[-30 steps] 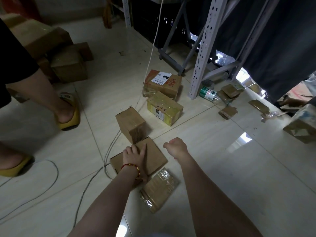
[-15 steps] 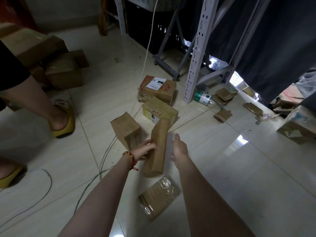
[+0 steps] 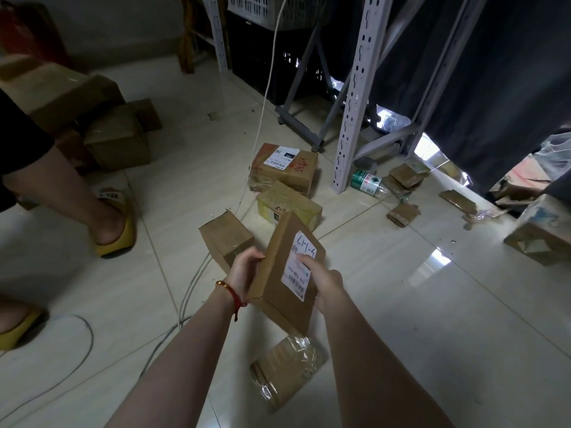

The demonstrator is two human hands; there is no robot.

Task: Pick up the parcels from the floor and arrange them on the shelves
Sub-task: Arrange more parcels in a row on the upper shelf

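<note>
Flat parcel point(image 3: 273, 293) held clear of the floor point(image 3: 417, 329), label point(image 3: 298, 271) up
Left hand point(image 3: 244, 271) grips its left edge, right hand point(image 3: 327, 282) curls round the right with a finger on the label (tilted like that to read the shelf code, I'd guess); more parcels point(image 3: 225, 239) lie on the floor below

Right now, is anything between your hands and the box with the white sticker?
Nothing is. The left hand grips the box on its left edge, and the right hand holds its labelled side.
</note>
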